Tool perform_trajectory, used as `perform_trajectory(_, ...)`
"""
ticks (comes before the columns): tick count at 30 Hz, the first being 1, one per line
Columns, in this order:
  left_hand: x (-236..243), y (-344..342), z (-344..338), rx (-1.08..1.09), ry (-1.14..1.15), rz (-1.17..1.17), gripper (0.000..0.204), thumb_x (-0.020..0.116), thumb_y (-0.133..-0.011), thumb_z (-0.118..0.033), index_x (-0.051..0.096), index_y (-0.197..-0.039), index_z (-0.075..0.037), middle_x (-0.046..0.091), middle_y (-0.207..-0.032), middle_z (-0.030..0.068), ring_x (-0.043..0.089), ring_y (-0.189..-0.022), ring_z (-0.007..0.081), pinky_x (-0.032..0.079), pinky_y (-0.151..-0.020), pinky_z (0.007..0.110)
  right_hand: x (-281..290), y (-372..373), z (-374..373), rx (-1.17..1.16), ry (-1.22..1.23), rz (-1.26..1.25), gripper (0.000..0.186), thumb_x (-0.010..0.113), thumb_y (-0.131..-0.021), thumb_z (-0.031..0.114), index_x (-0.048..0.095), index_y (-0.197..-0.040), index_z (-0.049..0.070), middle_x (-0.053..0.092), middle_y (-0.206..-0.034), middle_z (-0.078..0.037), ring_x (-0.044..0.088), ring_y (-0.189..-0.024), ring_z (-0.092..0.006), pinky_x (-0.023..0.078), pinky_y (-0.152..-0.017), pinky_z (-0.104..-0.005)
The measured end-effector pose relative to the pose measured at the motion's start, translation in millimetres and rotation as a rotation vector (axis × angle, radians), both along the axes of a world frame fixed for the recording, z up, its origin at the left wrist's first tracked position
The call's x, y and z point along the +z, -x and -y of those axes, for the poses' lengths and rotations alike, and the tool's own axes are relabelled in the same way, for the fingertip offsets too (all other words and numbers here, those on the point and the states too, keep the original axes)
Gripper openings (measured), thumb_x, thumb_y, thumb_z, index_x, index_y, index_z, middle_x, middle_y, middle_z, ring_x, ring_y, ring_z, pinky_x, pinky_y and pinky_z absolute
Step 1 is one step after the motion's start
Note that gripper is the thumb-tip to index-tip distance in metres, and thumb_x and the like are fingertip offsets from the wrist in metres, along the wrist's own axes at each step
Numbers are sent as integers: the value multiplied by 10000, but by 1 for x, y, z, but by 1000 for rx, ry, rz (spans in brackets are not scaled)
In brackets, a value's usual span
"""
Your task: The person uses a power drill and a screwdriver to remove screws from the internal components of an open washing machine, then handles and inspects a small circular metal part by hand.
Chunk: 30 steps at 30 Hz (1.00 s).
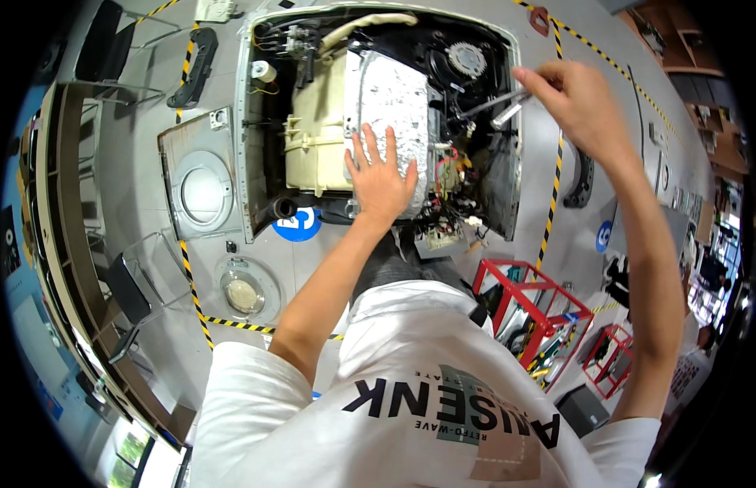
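Observation:
My left hand [383,184] lies flat with spread fingers on a silver, foil-covered panel [394,98]. This panel sits over a cream plastic housing [313,159] inside an opened washing machine cabinet [246,163]. Off to the right, my right hand [575,102] is closed on the outer end of a slim metal wrench [493,104]. The wrench reaches over the cabinet's right wall, its far end among dark parts below a grey toothed wheel [467,60]. What that end touches is too small to make out. Loose coloured wires [447,167] hang near my left hand.
A detached panel with a round door ring [203,191] lies on the left floor, near a round glass door [248,291]. Red-framed tool racks [528,305] stand at my right. Chairs [130,285] and shelving [69,203] line the left. Striped tape [549,220] marks the floor.

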<state>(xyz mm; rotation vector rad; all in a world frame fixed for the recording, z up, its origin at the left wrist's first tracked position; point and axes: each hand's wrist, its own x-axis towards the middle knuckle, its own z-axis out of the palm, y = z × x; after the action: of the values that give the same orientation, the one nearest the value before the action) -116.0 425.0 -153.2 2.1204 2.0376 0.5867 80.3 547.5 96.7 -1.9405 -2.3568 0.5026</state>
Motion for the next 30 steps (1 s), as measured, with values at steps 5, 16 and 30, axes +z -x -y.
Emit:
perform_trajectory(5,-4,-1,0,22,-20,73,666,595,-829,-415,455,-1379,-67,316,-1443,299,326,-1305,478,274,-1040,578,-44,-1,11,-282,-377,-136,396,697,-756,266,589,-993,-32,570,-984,-223,599,-711,-325,475,-739,-378)
perform_trajectory(16,-8,2,1,46,-30,154,662,591,-807,-414,474,-1361,-71,306,-1465,267,315,-1324,448,297,-1029,565,-71,15,10,-791,-212,-773,718,725,-809,111,302,-1326,-154,626,-922,-170,626,-623,-180,513,-584,-264)
perform_trajectory(30,-5,-2,-1,45,-45,175,605,600,-818,-369,512,-1327,-53,358,-1429,273,328,-1314,454,263,-1059,557,-13,-14,-19,76,384,-341,296,544,-836,-37,581,-1129,-3,669,-994,-103,633,-901,-208,500,-798,-325)
